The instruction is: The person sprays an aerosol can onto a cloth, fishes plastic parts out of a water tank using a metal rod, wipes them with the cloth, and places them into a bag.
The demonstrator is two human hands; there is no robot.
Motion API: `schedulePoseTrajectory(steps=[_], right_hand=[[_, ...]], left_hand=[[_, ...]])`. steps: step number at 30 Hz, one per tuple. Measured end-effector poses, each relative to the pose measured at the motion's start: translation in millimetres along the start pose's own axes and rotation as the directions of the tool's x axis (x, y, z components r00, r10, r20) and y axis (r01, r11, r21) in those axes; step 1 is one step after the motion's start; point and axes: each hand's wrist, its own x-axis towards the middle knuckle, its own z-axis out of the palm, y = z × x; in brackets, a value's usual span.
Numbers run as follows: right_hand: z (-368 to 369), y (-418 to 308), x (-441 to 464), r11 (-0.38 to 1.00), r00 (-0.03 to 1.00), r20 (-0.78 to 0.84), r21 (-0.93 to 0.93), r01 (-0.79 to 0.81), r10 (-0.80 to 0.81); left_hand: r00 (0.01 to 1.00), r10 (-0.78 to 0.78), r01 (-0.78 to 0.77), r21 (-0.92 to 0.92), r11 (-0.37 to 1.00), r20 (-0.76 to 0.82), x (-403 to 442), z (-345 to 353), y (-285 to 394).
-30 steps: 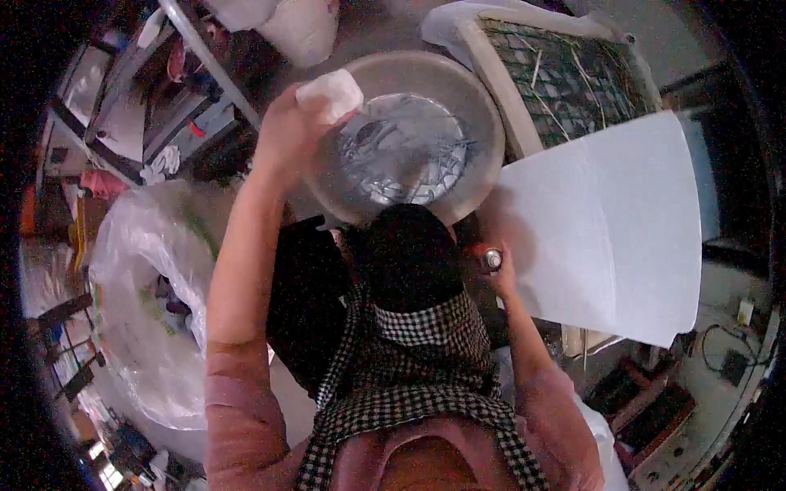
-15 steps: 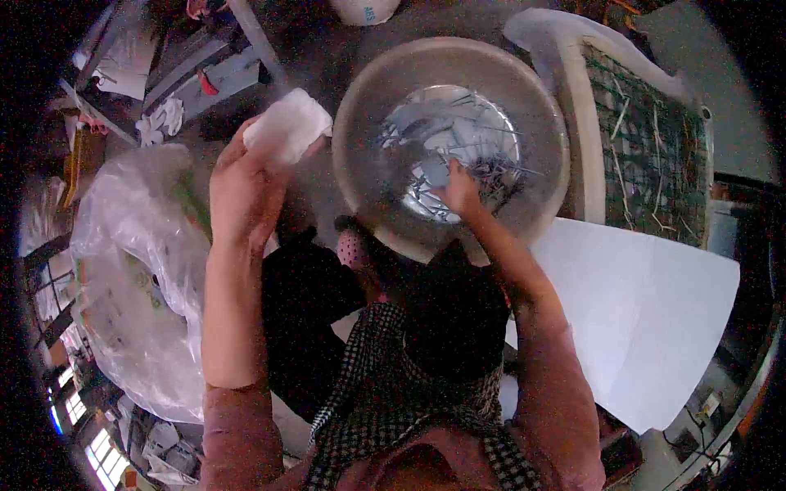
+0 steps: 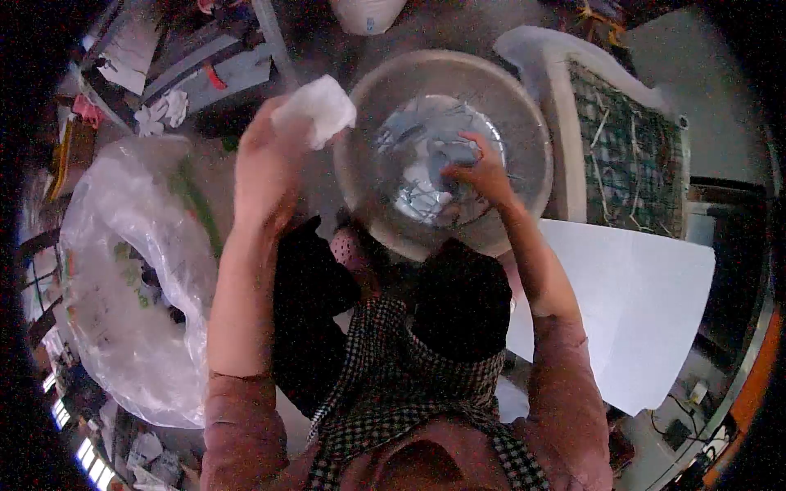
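A crumpled white cloth or pad [image 3: 321, 110] is held in my left hand [image 3: 266, 164], raised at the left rim of a wide, round basin [image 3: 524, 123]. My right hand [image 3: 483, 170] reaches over the inside of the basin, thumb and fingers spread apart. Near its fingertips lie a blue-grey piece and many thin grey strips [image 3: 422, 196] on the basin's bottom. Whether my fingers touch the piece is too blurred to tell.
A big clear plastic bag [image 3: 123, 327] stands at the left. Large white sheets [image 3: 626, 303] lie at the right, below a pale-framed panel with green mesh [image 3: 630, 155]. A metal frame [image 3: 274, 41] stands upper left, and a white sack [image 3: 368, 12] beyond the basin.
My right hand has moved from beside the white sheets, where it held a small can-like object, into the basin, and its fingers have spread. My left hand still holds the white cloth or pad.
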Motion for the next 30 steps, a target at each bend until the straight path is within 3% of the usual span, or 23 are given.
schedulePoseTrajectory(steps=[2, 3, 4, 5, 6, 8, 10, 12, 14, 16, 19, 27, 30], right_hand=[[-24, -43, -6, 0.967, 0.991, 0.128, 0.243, -0.073, 0.042], [-35, -68, -14, 0.998, 0.998, 0.04, 0.043, 0.039, -0.041], [-42, -97, -25, 0.997, 0.998, 0.025, 0.032, 0.063, -0.064], [-46, -123, -37, 0.987, 0.992, 0.028, 0.104, 0.121, -0.125], [-49, -148, -49, 0.968, 0.982, 0.031, 0.175, 0.178, -0.186], [-53, -191, -72, 0.958, 0.965, 0.019, 0.129, 0.256, -0.261], [-54, -215, -88, 0.915, 0.926, -0.083, 0.143, 0.377, -0.369], [-53, -233, -104, 0.897, 0.906, -0.079, 0.125, 0.424, -0.417], [-47, -256, -124, 0.841, 0.861, -0.154, 0.188, 0.507, -0.484], [-41, -269, -140, 0.844, 0.854, -0.176, 0.149, 0.515, -0.489], [-29, -281, -153, 0.853, 0.828, -0.208, -0.113, 0.509, -0.521], [-30, -281, -162, 0.833, 0.82, -0.16, -0.041, 0.551, -0.55], [-32, -270, -159, 0.832, 0.816, -0.174, -0.044, 0.553, -0.551]], left_hand=[[0.999, 0.003, 0.001, 0.08, 0.997, -0.042, -17, 5, 22], [0.999, 0.028, -0.028, 0.027, 0.999, -0.021, -20, 6, 20], [0.998, 0.055, -0.055, -0.024, 0.998, -0.001, -23, 7, 18], [0.993, 0.106, -0.094, -0.203, 0.975, 0.049, -27, 8, 14], [0.991, 0.13, -0.118, -0.213, 0.97, 0.044, -29, 7, 12], [0.955, 0.296, -0.294, -0.068, 0.953, 0.025, -37, 2, 15], [0.927, 0.375, -0.374, -0.112, 0.921, -0.009, -49, 0, 19], [0.84, 0.542, -0.538, -0.17, 0.826, -0.021, -55, -4, 16], [0.812, 0.58, -0.584, -0.063, 0.809, -0.065, -68, -7, 25], [0.803, 0.596, -0.596, 0.029, 0.803, -0.008, -86, -10, 36], [0.776, 0.63, -0.631, 0.055, 0.774, 0.045, -100, -13, 40], [0.723, 0.678, -0.681, -0.028, 0.732, 0.132, -103, -4, 31], [0.59, 0.775, -0.803, 0.065, 0.592, 0.226, -103, 1, 31]])
